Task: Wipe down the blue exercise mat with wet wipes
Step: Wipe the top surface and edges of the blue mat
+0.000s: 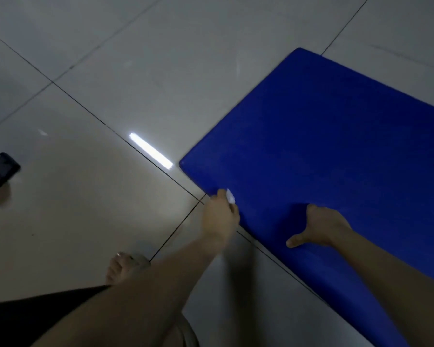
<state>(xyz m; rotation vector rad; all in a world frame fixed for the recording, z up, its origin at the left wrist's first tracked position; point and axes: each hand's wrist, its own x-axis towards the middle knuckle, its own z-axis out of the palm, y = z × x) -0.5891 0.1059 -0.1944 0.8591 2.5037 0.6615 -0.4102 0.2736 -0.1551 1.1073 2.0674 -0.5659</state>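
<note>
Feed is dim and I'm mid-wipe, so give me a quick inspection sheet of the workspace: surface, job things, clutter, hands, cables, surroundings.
Surface: pale tiled floor with dark grout lines; a bright light reflection beside the mat.
Job's things: blue exercise mat lies on the floor and runs out of frame at right; white wet wipe at its near edge.
Clutter: dark object at the left edge, too cut off to identify.
Hands: left hand holds the wet wipe at the mat's edge; right hand rests on the mat, thumb spread, fingers too blurred to read.
Cables: nothing seen.
Surroundings: the person's sandalled foot on the floor, left of the mat; lighting dim.
</note>
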